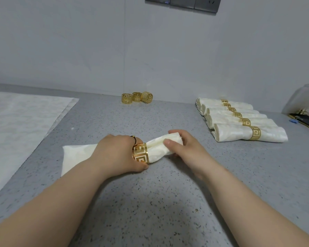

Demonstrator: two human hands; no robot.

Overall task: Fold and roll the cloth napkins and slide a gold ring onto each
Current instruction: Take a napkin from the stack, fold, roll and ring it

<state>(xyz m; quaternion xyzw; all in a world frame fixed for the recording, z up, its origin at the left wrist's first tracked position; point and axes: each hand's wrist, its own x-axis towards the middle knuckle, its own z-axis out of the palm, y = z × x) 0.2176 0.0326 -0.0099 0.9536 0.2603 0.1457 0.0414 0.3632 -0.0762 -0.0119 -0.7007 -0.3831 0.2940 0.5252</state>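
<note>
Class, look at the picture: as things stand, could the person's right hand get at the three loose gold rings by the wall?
Probably not at once. The right hand is gripping the end of the rolled napkin. Nothing lies on the counter between it and the loose gold rings, so once it lets go the way looks free.

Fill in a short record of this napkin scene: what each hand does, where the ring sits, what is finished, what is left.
left hand: grips gold ring on napkin
right hand: holds napkin's right end
ring position: partway along the roll
finished rolls: six, far right, each ringed
spare rings: three, by the wall
flat cloths: stacked at left
counter: grey speckled
</note>
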